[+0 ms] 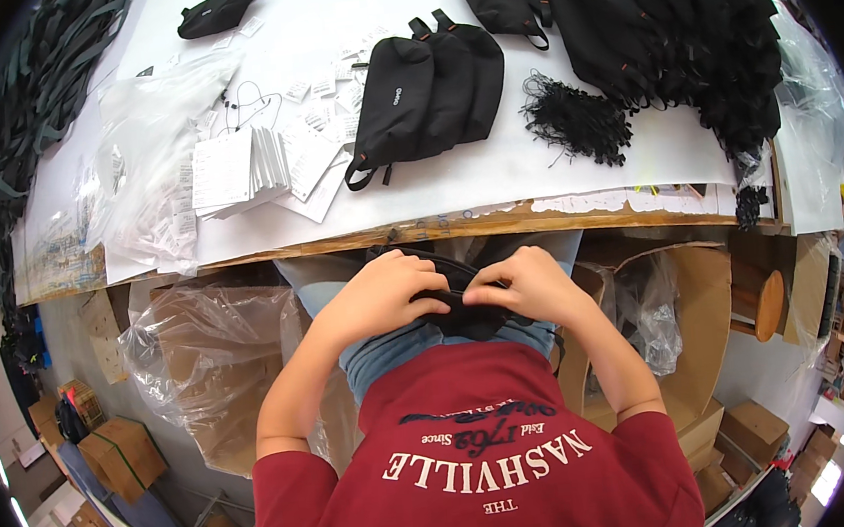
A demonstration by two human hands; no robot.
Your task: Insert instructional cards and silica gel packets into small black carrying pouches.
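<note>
In my lap, just below the table's front edge, lies a black fabric pouch [469,322], partly hidden by my fingers. My left hand [396,288] grips its edge on the left, fingers curled over the cloth. With thumb and fingers pinched together, my right hand [528,284] holds the same edge on the right. A narrow gap separates the two hands. Whatever is inside the pouch cannot be made out. Above my hands on the table, several finished-looking black pouches [398,100] with end loops lie overlapping.
White paper covers the table [465,181]. Stacked white cards [225,170], loose tags [324,81] and clear plastic bags [146,147] lie left. Tangled black cords [578,117] and piled black pouches [662,22] lie right. Black straps [35,87] hang far left. Cardboard boxes [682,311] flank my legs.
</note>
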